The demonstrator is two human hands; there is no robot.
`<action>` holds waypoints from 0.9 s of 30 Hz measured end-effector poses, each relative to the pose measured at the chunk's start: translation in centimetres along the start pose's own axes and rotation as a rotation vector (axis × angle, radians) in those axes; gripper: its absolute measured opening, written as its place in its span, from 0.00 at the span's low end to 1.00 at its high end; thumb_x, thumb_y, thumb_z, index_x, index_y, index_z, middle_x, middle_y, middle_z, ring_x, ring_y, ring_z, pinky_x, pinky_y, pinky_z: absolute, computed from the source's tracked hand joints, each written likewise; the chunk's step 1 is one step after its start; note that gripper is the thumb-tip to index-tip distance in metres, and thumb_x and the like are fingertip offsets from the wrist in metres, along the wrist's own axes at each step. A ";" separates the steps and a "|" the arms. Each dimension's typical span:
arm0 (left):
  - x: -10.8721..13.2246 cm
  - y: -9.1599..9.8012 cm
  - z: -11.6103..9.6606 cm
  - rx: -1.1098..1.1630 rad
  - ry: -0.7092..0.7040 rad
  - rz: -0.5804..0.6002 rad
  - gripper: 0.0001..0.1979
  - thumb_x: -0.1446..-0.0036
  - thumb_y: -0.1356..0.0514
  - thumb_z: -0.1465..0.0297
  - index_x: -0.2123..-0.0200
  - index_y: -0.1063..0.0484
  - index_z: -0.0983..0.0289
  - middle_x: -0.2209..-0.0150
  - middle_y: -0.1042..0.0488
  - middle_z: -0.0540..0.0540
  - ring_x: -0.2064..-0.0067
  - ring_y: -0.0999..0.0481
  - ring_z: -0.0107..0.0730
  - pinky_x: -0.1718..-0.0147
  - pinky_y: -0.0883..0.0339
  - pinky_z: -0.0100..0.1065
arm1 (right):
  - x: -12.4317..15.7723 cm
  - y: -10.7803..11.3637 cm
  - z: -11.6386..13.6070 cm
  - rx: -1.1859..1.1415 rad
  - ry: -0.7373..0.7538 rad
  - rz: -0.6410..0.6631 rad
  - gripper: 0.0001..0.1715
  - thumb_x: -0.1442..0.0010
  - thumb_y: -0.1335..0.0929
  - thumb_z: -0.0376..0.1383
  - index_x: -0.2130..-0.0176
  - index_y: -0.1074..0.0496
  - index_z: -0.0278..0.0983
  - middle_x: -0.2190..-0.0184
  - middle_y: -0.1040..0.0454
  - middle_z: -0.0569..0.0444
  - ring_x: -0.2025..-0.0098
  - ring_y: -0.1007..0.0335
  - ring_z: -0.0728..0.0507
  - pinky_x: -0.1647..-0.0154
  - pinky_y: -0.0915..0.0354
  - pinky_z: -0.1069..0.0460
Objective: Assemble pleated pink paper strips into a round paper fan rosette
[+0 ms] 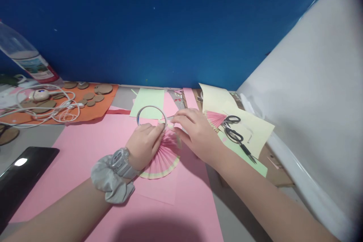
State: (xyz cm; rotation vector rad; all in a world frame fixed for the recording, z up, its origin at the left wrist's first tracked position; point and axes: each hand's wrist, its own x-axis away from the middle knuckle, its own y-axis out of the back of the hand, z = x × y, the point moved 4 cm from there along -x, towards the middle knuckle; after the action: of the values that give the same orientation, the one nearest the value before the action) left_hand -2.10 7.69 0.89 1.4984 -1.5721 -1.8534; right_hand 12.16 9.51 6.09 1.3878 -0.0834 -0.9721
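My left hand [145,141], with a grey watch and scrunchie at the wrist, grips a roll of tape [152,107] that stands on edge. Below it, partly covered by that hand, a pleated pink paper fan [163,160] with a pale yellow-green rim lies spread out. My right hand [195,132] is close to the roll's right side, thumb and fingertips bent together over the top of the fan. Something small and pale shows at those fingertips; I cannot make out what it is.
Pink paper [93,143] covers the table's middle. Scissors [236,136] and a smaller pink fan [214,118] lie at right on yellow paper [258,124]. At left are a black phone [25,177], white cables [64,111], cardboard discs [103,89] and a tilted bottle [31,60]. A blue wall stands behind.
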 end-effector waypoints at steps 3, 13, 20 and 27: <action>0.1 -0.1 0.1 0.005 0.009 0.010 0.13 0.38 0.53 0.70 0.56 0.34 0.68 0.74 0.31 0.55 0.70 0.33 0.36 0.69 0.38 0.36 | 0.2 0.2 -0.1 0.031 -0.007 0.006 0.08 0.37 0.40 0.32 0.65 0.33 0.36 0.63 0.30 0.48 0.58 0.37 0.42 0.58 0.41 0.45; -2.5 2.4 -1.9 -0.050 -0.236 0.478 0.11 0.38 0.53 0.69 0.66 0.32 0.65 0.71 0.27 0.54 0.68 0.29 0.38 0.69 0.40 0.37 | 5.4 -1.6 -1.9 -0.371 -0.446 0.044 0.08 0.38 0.38 0.35 0.70 0.37 0.38 0.69 0.34 0.54 0.66 0.37 0.46 0.64 0.40 0.51; -2.2 2.6 -1.6 -0.058 -0.258 0.555 0.11 0.39 0.52 0.72 0.68 0.32 0.64 0.71 0.27 0.54 0.67 0.29 0.38 0.64 0.40 0.39 | 6.4 -2.4 -2.1 -0.491 -0.489 0.099 0.10 0.39 0.38 0.36 0.72 0.36 0.38 0.69 0.33 0.53 0.64 0.36 0.45 0.63 0.39 0.50; -2.0 2.3 -1.0 -0.084 -0.243 0.588 0.11 0.39 0.52 0.70 0.64 0.30 0.62 0.72 0.27 0.54 0.67 0.30 0.38 0.67 0.41 0.38 | 6.4 -2.5 -1.8 -0.489 -0.476 0.152 0.09 0.39 0.38 0.34 0.72 0.37 0.37 0.68 0.34 0.54 0.63 0.37 0.46 0.61 0.40 0.50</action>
State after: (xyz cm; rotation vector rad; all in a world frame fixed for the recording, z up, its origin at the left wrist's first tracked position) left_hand -1.34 7.79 3.97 0.6791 -1.7663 -1.7532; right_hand 15.90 7.29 0.46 0.6781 -0.2831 -1.0902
